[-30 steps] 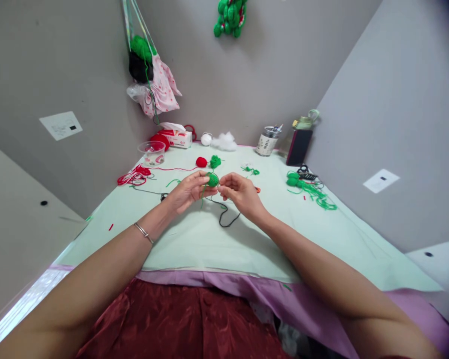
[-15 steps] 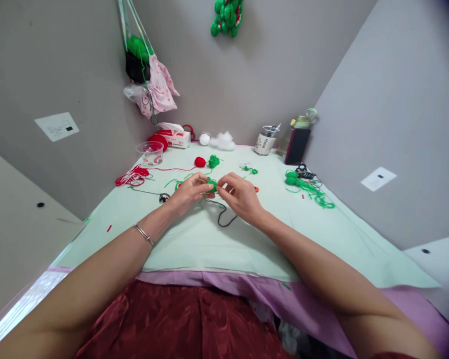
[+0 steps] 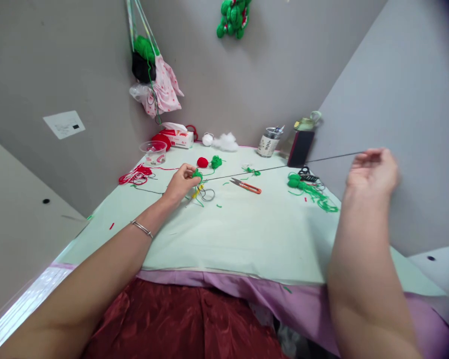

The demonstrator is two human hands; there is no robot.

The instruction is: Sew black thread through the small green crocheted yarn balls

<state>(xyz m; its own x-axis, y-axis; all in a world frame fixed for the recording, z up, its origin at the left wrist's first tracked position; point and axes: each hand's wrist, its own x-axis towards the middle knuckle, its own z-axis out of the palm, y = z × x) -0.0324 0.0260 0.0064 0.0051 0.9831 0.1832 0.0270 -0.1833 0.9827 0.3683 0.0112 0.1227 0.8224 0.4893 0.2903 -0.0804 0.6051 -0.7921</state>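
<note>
A small green crocheted piece (image 3: pixel 197 174) is pinched in my left hand (image 3: pixel 181 184), low over the middle of the table. From it a black yarn strand (image 3: pixel 262 171) runs taut to the right, up to my right hand (image 3: pixel 374 169), which is raised near the right wall with its fingers closed on the strand's end. Whether a needle is also in those fingers, I cannot make out. Below the green piece hang a loop of dark yarn (image 3: pixel 208 195) and a small yellow item (image 3: pixel 197 191). Orange-handled thread snips (image 3: pixel 247 186) lie on the table between my hands.
Red (image 3: pixel 202 162) and green yarn balls (image 3: pixel 216 162) sit behind my left hand. A clear tub (image 3: pixel 154 152), tissue box (image 3: pixel 177 137), white stuffing (image 3: pixel 226 142), pen tin (image 3: pixel 269 142) and phone (image 3: pixel 300 148) line the back. Green pieces with loose strands (image 3: pixel 310 192) lie right.
My right hand has swung far to the right and up, away from the left, drawing the black yarn out straight. My left hand has shifted slightly left; the snips are now uncovered.
</note>
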